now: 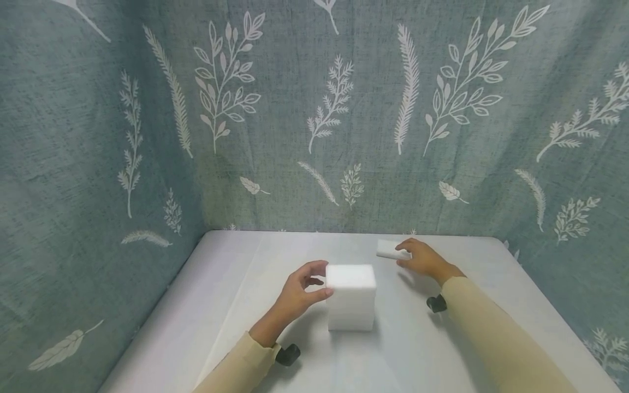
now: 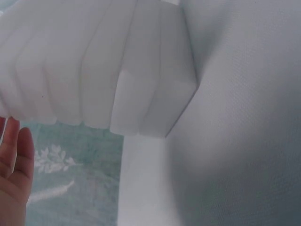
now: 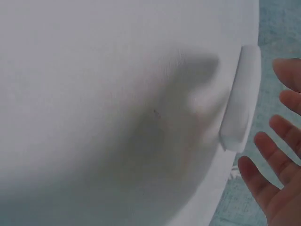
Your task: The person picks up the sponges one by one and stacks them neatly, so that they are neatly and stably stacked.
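Note:
In the head view, a tall stack of white foam sponge blocks stands on the white table. Seen from the left wrist, the stack shows several layers with seams between them. My left hand is at its upper left side, thumb by the near corner and fingers by the far one. Farther back lies a single flat white sponge block. Over its right end reaches my right hand, fingers spread. The right wrist view shows these fingers apart from the block.
The white table ends at the back against a green-blue curtain with white leaf prints, which also hangs along both sides. Dark wrist devices sit under the beige sleeves.

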`<state>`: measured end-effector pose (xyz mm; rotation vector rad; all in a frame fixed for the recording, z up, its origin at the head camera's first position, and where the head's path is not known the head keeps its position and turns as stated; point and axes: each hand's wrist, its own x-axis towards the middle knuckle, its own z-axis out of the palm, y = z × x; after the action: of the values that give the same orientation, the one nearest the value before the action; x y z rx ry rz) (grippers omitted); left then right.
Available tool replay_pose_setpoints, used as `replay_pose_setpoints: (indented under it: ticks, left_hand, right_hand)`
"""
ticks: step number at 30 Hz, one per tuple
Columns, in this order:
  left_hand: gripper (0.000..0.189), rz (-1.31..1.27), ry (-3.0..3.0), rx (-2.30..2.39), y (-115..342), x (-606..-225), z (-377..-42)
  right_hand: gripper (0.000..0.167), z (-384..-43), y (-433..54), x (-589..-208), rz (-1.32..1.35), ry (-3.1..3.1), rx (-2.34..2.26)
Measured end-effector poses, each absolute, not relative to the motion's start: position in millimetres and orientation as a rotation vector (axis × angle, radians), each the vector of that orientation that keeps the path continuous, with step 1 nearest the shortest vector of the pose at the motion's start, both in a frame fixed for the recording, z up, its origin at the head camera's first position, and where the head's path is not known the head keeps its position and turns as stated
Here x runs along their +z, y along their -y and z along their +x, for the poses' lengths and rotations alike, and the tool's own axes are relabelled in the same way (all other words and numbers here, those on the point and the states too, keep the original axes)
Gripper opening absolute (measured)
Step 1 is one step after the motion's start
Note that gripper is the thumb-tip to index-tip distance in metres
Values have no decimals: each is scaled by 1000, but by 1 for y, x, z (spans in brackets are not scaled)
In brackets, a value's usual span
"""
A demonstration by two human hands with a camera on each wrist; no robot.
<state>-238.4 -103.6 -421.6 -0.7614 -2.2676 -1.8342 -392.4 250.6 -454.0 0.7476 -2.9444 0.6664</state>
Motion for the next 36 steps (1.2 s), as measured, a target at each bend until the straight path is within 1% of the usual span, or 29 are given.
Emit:
replay_pose_setpoints:
  ticks: [5,11,19,26,36]
  left_hand:
    - [54,-779,2251,-1834,103,-424,-240]
    - [53,-806,2242,-1790,106,-426,-238]
    - [52,-816,2223,-1830,106,-421,-238]
    - [56,-791,2248,-1855,106,-421,-237]
    - [55,-791,2256,-1844,106,-422,-239]
  right_hand:
    - [47,-400,-254,-458,692,2952,644]
    - [43,-406,-250,-462,647,2978,612]
    - [45,-409,-243,-467,539,3060,610]
    - [44,-411,-240,-471,510,3048,593]
    - [43,-416,-237,-478,405,3079,564]
